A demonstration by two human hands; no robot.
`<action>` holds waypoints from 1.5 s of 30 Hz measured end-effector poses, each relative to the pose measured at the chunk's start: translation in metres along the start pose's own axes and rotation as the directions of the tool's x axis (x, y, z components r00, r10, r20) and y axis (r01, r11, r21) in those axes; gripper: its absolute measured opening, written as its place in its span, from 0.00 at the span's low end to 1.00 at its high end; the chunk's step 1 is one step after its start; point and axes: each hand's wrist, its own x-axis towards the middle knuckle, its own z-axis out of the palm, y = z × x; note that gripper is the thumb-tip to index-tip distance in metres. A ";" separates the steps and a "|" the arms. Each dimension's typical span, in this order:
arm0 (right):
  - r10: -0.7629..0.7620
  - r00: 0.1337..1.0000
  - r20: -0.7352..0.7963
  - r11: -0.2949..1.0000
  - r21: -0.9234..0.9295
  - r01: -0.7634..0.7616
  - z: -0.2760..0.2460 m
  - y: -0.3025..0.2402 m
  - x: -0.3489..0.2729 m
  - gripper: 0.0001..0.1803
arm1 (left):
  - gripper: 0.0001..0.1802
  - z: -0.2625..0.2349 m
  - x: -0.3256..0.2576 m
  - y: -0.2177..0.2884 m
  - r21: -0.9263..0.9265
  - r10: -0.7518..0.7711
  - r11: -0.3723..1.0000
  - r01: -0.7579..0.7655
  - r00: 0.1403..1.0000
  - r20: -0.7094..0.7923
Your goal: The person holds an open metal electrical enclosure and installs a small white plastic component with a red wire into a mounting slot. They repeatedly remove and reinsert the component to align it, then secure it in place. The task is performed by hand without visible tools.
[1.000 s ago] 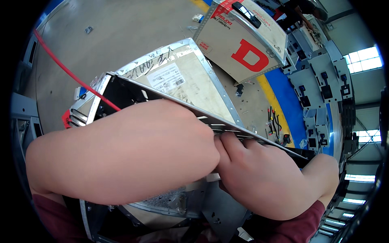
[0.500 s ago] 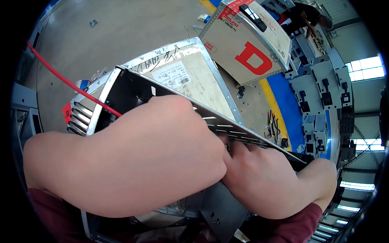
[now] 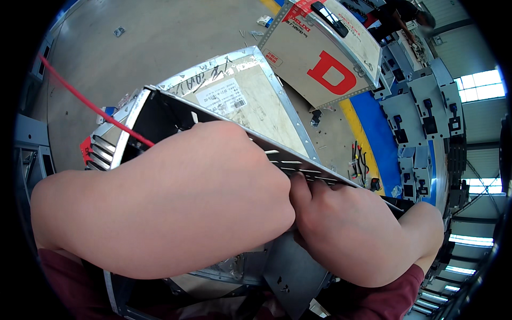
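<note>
Both hands reach into a black metal cabinet frame (image 3: 140,109) with a slotted side panel (image 3: 285,154). My left hand (image 3: 253,176) crosses over the frame with its back toward me; its fingers are hidden. Close against it, my right hand (image 3: 346,229) is closed, with bent fingers pointing into the frame beside the slots. What the right fingers grip is hidden. A red hose (image 3: 96,106) runs down from the upper left and disappears behind my left forearm. Below my hands is a dark metal plate (image 3: 290,282) with a few small screws on it.
A pale wooden crate lid (image 3: 266,109) with metal edging lies beyond the frame. Farther back stands a wooden crate (image 3: 298,69) with a black phone (image 3: 329,19) on top. Hand tools (image 3: 360,162) lie on the floor, right. Another person (image 3: 392,21) works at the far right.
My right hand has shifted slightly, and its index finger now shows more against the slotted panel. The left hand stays beside it. The whole view has moved a little.
</note>
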 end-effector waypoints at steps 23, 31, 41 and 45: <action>0.134 0.989 0.068 0.981 0.132 -0.142 -0.017 0.065 -0.073 0.16 | 0.05 0.003 0.011 0.015 0.149 -0.133 0.977 0.153 0.982 -0.132; -0.254 0.916 0.310 0.799 0.601 0.018 0.033 0.093 -0.050 0.24 | 0.06 -0.004 0.011 0.025 0.210 -0.168 0.963 0.171 0.985 -0.031; -0.142 0.984 0.106 0.724 0.689 0.030 0.061 0.074 -0.031 0.29 | 0.05 0.007 0.013 0.021 0.185 -0.085 0.976 0.116 0.982 -0.167; -0.231 0.964 0.129 0.742 0.664 0.089 0.071 0.075 -0.020 0.30 | 0.05 0.008 0.013 0.020 0.190 -0.084 0.975 0.113 0.984 -0.157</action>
